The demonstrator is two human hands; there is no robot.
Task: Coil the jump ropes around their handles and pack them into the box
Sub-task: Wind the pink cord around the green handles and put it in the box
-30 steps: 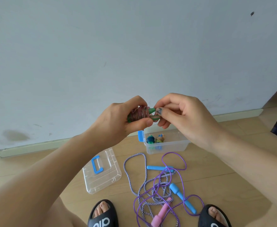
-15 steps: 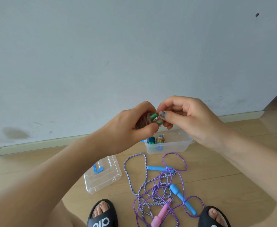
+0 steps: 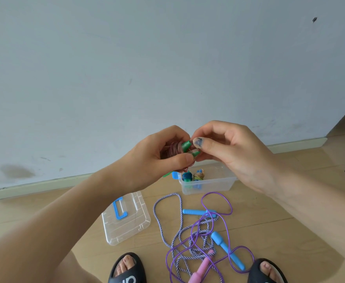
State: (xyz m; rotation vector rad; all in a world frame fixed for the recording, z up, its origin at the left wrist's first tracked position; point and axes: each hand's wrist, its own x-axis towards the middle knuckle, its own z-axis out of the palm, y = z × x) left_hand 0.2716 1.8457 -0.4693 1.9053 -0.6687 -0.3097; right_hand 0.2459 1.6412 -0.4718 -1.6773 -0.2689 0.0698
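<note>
My left fingers (image 3: 179, 160) curl round the coiled rope (image 3: 174, 149), green handles (image 3: 186, 145) poking right; my right fingers (image 3: 204, 142) pinch its end. Below sits the box (image 3: 208, 183), two coils inside; loose ropes (image 3: 200, 231) lie nearer.

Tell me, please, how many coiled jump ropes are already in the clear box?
2: a blue-green bundle at the left end of the clear box, and a yellowish bundle right beside it. The hands hide part of the box, so more may be hidden.
</note>
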